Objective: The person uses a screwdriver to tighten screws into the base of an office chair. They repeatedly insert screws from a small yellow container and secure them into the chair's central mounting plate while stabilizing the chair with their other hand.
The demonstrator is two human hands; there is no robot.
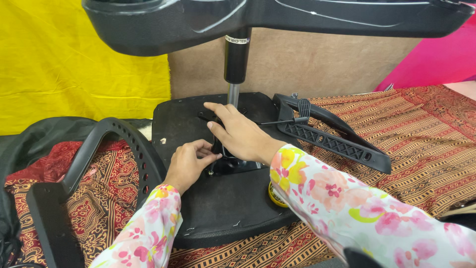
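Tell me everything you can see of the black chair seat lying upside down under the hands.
The black upside-down chair seat is a broad, rounded slab covered underneath in matte black fabric, stapled near its edges. It lies flat on the patterned red cloth. A black metal mechanism plate sits on its middle, with a gas-lift column rising from there. The left hand and right hand rest at that plate. A yellow round object touches its right edge.
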